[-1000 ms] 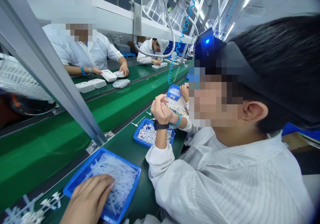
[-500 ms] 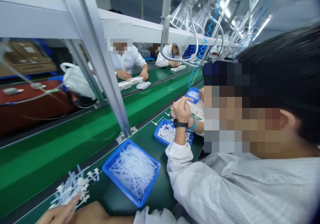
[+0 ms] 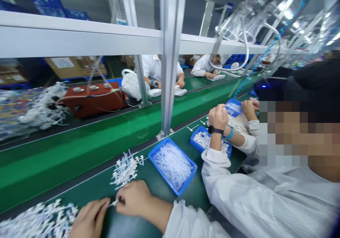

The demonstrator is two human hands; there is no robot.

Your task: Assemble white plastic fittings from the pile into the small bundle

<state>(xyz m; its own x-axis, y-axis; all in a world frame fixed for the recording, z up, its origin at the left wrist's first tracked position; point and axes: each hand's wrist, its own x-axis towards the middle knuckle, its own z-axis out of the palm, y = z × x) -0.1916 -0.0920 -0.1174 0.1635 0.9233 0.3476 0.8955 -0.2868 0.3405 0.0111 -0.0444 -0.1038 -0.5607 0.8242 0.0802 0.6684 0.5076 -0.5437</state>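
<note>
Just above the green work surface, my left hand (image 3: 91, 216) and my right hand (image 3: 135, 198) meet with their fingertips close together. Between them is a small white plastic piece (image 3: 114, 203), pinched from both sides and partly hidden by the fingers. Beyond my right hand lies a small pile of white-headed pieces with pale translucent strips (image 3: 126, 170). A larger pile of similar white pieces (image 3: 34, 219) spreads to the left of my left hand. Right of the small pile, a blue tray (image 3: 188, 180) holds many translucent strips (image 3: 174, 163).
At my right sits a co-worker in a white coat (image 3: 233, 195), arms over another blue tray (image 3: 195, 144) of white parts. A metal post (image 3: 170, 89) rises behind the trays. Past the green belt (image 3: 111, 131), more people in white work near a reddish-brown box (image 3: 95, 101).
The view has swung left, so the scene sits further right. Both hands now show, pinching a white piece; before, only one hand was plainly visible, by the small pile.
</note>
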